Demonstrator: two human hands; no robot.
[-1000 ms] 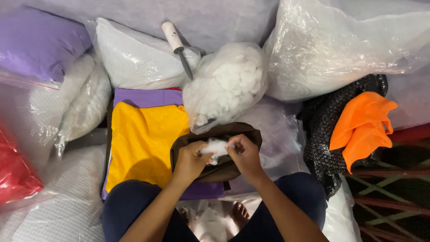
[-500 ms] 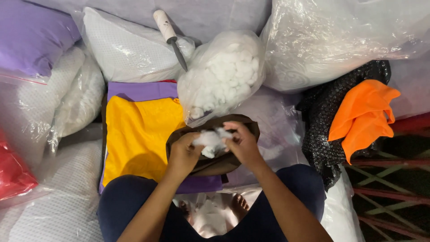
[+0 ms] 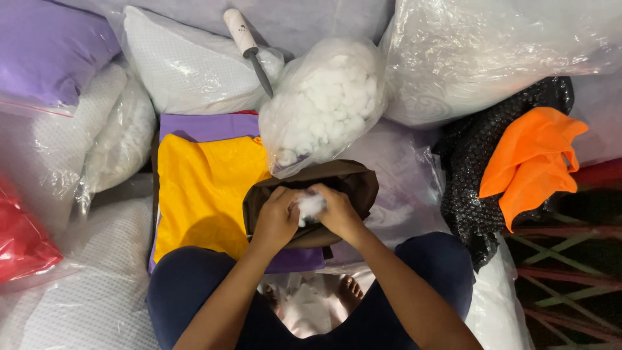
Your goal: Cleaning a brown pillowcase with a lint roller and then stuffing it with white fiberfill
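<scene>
My left hand (image 3: 275,220) and my right hand (image 3: 337,210) are pressed together around a small white tuft of stuffing (image 3: 310,206). They rest on a brown fabric cover (image 3: 353,185) that lies over a yellow cloth (image 3: 207,194) and a purple cloth (image 3: 207,124). Just beyond the hands leans a clear plastic bag of white fibre balls (image 3: 327,104). Both hands grip the tuft, and most of it is hidden between the fingers.
A knife with a white handle (image 3: 247,46) lies on a bagged white pillow (image 3: 188,65). An orange cloth (image 3: 534,162) sits on black mesh at right. A purple pillow (image 3: 45,52), a red bag (image 3: 19,240) and a large clear bag (image 3: 492,52) surround me.
My hands have drawn closer together and lowered onto the brown cover, squeezing the white tuft so that less of it shows.
</scene>
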